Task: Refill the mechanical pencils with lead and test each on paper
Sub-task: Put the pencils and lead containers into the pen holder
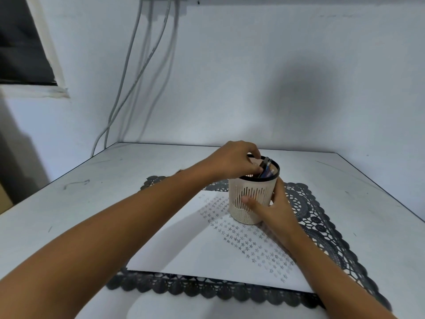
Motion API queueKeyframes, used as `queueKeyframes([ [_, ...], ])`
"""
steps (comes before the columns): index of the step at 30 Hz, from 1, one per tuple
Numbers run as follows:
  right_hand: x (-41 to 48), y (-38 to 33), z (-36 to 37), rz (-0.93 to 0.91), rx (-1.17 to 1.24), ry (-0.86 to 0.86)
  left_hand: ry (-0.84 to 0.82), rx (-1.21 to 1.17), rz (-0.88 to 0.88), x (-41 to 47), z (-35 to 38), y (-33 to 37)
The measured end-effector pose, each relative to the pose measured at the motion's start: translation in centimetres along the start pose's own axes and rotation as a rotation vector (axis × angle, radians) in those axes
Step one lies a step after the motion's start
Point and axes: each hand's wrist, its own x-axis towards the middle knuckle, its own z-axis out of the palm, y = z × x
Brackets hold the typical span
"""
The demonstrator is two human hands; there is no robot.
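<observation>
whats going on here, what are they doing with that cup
A person grips a cream pencil holder with the right hand, thumb across its slotted side. The left hand reaches into the top, its fingers pinching at the pencils inside. The holder sits on a sheet of paper covered with rows of small star-like marks, over a dark lace mat on the white table. No pencil is out yet.
</observation>
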Motion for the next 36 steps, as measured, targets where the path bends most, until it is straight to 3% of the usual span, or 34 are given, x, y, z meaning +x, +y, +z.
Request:
queueKeyframes([
  [3, 0.0, 0.0, 0.0, -0.001, 0.006, -0.008, 0.005, -0.081, 0.025, -0.1, -0.5, -0.4],
  [6, 0.0, -0.1, 0.0, 0.002, 0.016, -0.014, 0.114, -0.151, 0.044, -0.8, -1.4, -1.8],
  [10, 0.0, 0.0, -0.1, 0.009, 0.011, -0.017, 0.203, -0.138, -0.032, -2.9, -2.6, -6.0],
  [17, -0.1, 0.1, -0.1, 0.008, -0.016, -0.014, -0.221, 0.283, -0.291, -8.0, -3.7, -14.0],
  [23, -0.1, 0.1, -0.1, -0.003, -0.051, 0.0, -0.299, 0.327, -0.321, -9.9, -3.9, -16.1],
  [31, -0.1, 0.1, 0.0, -0.001, -0.058, -0.004, -0.213, 0.362, -0.277, -9.3, -3.7, -16.5],
  [36, -0.1, 0.0, 0.0, 0.008, -0.044, -0.004, 0.024, 0.25, -0.139, -7.3, -5.0, -13.9],
])
